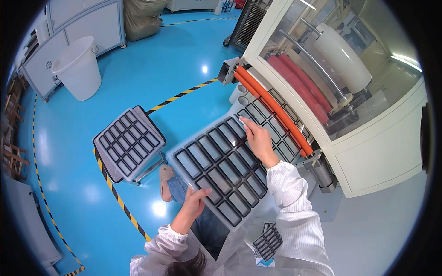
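A translucent sheet [204,186] with rows of black rectangular frames is held tilted in front of me. My left hand [194,203] grips its lower left edge, thumb on top and fingers hidden underneath. My right hand [258,141] is at the sheet's upper right edge, its fingers drawn together. A small white tip [241,119] shows at those fingertips; what it belongs to I cannot make out. Just beyond the right hand, more framed sheet [285,148] lies along the machine's orange roller [276,108].
At left, a stool [152,169] bears a similar framed sheet [129,145]. The machine [368,161] with a clear window fills the right side. A white bin [80,69] stands at far left. Small black framed pieces [268,244] lie near my right forearm. Black-yellow tape [184,95] marks the blue floor.
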The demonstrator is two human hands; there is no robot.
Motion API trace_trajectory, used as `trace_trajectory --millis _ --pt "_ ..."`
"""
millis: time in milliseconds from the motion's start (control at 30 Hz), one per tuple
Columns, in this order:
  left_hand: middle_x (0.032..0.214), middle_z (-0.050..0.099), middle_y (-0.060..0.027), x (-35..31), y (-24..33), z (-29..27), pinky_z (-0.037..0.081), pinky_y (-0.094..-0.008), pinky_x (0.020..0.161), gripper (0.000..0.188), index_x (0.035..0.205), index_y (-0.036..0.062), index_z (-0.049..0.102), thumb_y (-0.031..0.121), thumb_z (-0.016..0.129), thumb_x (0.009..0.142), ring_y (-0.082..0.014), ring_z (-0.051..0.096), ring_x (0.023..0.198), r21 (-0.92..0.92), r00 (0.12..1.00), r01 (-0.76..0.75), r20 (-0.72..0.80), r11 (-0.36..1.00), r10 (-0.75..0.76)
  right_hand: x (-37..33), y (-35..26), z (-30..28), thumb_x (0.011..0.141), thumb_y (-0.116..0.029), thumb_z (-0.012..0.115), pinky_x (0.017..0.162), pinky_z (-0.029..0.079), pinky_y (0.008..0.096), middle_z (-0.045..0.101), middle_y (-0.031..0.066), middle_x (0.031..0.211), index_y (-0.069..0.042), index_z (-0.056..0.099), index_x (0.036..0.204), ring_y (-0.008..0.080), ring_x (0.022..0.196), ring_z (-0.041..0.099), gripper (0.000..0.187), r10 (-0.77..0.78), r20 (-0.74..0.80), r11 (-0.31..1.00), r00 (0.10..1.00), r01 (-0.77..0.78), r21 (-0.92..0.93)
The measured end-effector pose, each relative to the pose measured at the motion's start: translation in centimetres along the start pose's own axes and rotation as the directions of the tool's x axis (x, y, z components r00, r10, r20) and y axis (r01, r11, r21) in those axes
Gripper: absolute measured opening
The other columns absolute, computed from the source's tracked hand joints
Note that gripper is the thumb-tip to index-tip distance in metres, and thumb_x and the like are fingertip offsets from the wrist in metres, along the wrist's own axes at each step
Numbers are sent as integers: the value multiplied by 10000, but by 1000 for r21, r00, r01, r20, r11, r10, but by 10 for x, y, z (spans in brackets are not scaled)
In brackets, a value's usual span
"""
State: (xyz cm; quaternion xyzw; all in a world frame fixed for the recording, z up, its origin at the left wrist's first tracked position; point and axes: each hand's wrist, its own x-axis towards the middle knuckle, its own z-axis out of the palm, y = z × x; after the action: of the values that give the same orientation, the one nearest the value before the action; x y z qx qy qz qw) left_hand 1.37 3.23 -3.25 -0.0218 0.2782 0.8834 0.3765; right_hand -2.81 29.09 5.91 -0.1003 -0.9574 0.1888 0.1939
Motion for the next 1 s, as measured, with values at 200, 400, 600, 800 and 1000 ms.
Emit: trace_trajectory --millis 200,400,600,800,1000 --pt "1117 576 -81 -9 7 0 448 -328 903 507 1218 5 466 -7 599 729 -195 562 1037 11 1000 -17 -22 1000 17 3 -9 10 907 -141 513 633 489 390 648 158 818 -148 610 1151 334 717 619 262 -18 11 999 1000 18 -48" --pt "1111 578 -92 -21 22 12 450 -330 906 493 1210 -17 471 23 595 734 -201 565 1033 94 998 -44 -49 995 49 5 -10 27 853 -80 531 559 469 420 617 141 697 -124 636 1067 316 643 600 242 -151 -5 980 989 149 -130" --pt "1104 581 -99 -31 26 11 455 -332 900 490 1201 -20 478 32 594 728 -210 567 1031 119 990 -84 -99 989 96 -4 -13 13 846 -70 518 551 467 428 620 143 684 -122 640 1080 328 634 599 269 -144 88 975 986 156 -156" --pt "1099 570 -101 -43 28 -4 458 -341 903 500 1198 -17 472 37 592 716 -225 564 1029 91 993 -51 -103 995 61 -52 -25 -18 843 -62 509 539 463 436 593 132 640 -120 614 1132 338 620 576 313 -120 171 961 978 158 -226" --pt "1063 599 -154 -49 22 -17 531 -395 836 506 1196 -36 463 41 564 707 -279 626 943 48 977 -111 -180 993 117 -137 -32 -78 763 -33 533 556 468 397 587 119 640 -97 614 1126 298 624 577 377 28 371 881 928 152 -448"
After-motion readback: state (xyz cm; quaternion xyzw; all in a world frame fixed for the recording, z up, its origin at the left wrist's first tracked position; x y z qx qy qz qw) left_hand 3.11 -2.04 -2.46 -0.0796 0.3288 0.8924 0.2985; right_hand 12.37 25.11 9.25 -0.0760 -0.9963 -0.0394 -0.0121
